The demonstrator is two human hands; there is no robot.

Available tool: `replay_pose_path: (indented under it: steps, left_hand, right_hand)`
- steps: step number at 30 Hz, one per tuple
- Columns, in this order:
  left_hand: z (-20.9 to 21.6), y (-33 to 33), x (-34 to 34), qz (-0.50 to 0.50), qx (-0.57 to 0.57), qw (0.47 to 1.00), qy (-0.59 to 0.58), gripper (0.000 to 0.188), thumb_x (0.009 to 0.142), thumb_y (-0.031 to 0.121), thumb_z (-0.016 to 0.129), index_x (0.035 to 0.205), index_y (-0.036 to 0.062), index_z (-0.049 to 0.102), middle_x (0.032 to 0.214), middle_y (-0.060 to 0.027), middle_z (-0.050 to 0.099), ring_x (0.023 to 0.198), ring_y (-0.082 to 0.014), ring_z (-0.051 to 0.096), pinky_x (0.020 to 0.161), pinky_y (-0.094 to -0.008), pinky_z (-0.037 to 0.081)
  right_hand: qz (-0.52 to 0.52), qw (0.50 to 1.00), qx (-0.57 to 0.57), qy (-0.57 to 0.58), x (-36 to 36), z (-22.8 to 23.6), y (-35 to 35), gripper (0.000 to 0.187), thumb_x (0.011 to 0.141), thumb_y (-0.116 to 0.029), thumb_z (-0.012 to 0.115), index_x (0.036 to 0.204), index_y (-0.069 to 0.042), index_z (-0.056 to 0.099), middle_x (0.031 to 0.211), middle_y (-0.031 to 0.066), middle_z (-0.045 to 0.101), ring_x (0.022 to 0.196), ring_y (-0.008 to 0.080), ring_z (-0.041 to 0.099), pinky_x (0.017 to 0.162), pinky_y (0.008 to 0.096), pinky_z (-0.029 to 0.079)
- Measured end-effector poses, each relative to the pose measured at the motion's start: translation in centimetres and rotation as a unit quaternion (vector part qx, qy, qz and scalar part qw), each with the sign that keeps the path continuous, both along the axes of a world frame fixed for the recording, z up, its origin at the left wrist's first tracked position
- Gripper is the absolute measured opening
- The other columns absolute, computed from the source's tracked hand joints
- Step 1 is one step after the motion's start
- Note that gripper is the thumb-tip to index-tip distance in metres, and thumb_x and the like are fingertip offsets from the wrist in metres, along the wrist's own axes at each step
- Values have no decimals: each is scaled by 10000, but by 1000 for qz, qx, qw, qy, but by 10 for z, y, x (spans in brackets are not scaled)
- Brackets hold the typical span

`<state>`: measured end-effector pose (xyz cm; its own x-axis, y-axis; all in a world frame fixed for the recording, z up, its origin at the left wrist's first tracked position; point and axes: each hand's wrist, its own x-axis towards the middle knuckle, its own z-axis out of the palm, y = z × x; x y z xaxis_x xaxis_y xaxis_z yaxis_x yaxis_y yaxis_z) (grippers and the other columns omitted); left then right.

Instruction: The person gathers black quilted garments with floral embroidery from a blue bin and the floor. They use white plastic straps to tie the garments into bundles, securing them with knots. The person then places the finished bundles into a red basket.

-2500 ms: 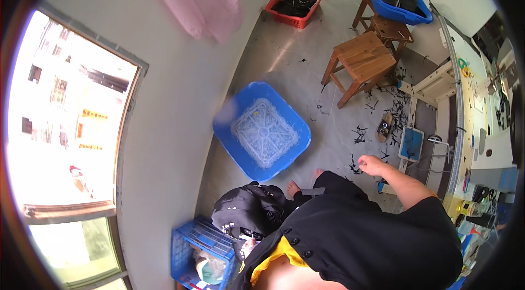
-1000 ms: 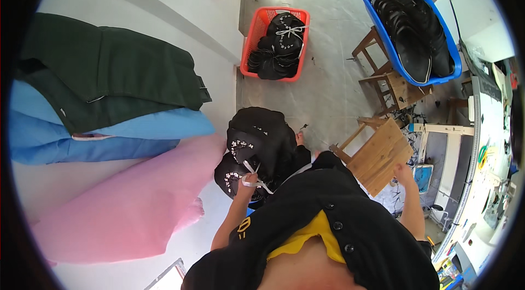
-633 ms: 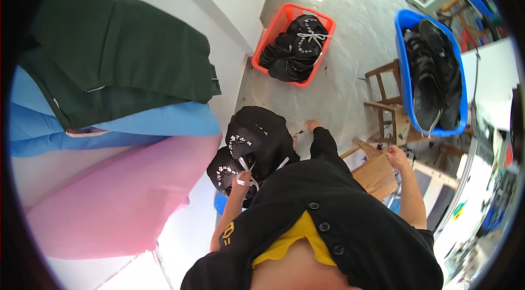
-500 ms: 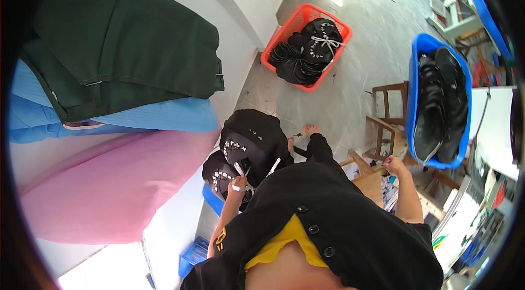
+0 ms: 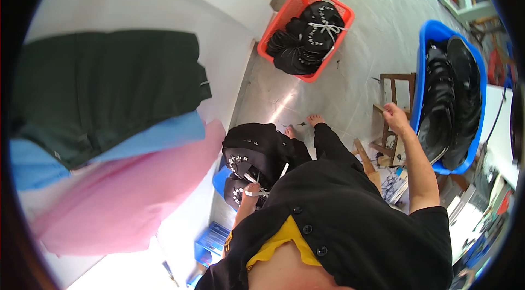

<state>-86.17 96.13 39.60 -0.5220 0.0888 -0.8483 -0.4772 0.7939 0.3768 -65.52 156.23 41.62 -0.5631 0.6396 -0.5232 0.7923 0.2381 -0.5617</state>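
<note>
Low at my left side, my left hand [image 5: 251, 189] is closed at the white tie of a bulky bundle of black pieces [image 5: 256, 145] with white floral decoration. A second, similar black bundle [image 5: 234, 190] lies just beside and below that hand, partly hidden by it. A white band circles my left wrist. My right hand [image 5: 395, 118] is held out at the right, over or near a wooden stool [image 5: 402, 86], with its fingers curled in. Whether anything is inside those fingers cannot be seen.
An orange basket [image 5: 264, 44] of tied black pieces stands ahead on the grey floor. To the right is a blue tub [image 5: 419, 79] full of black pieces. Dark green, blue and pink cloth [image 5: 126, 197] juts out at my left by the white wall. A blue crate [image 5: 212, 243] sits lower left.
My right hand has moved forward, from beside the wooden boards up toward the stool and tub. My left hand stays at the bundle's tie. The view has shifted and my feet show differently.
</note>
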Motion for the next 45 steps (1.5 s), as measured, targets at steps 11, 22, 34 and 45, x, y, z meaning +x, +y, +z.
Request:
replay_pose_path:
  steps: [11,22,34,45]
  left_hand:
    - [80,218,-130,-130,-139,982,3,271,789,316,541,706,58,545,603,-29,473,552,-150,439,498,-319,332]
    - [86,402,-245,-319,179,927,79,298,803,212,535,573,43,446,550,5,391,551,-90,369,503,-287,304]
    - [-146,566,-345,-583,121,780,194,246,813,262,552,848,25,605,840,-217,616,844,-381,586,724,-456,454]
    - [-137,544,-350,-718,130,643,235,387,679,162,700,1015,11,582,984,-191,584,948,-357,542,857,-404,425]
  right_hand:
    - [-122,960,-149,-204,169,-5,-130,269,732,-190,553,942,-26,589,920,216,614,894,363,582,779,401,464]
    - [-258,956,-68,-122,115,-11,-136,299,760,-180,556,1013,-23,576,962,195,615,931,327,582,806,390,454]
    - [-312,923,-116,-193,-50,98,-214,272,766,-169,555,1002,-36,580,841,155,613,811,310,597,724,376,470]
    - [-490,854,-97,-144,-128,109,-258,323,783,-233,549,1060,-69,566,965,160,608,917,323,576,813,404,454]
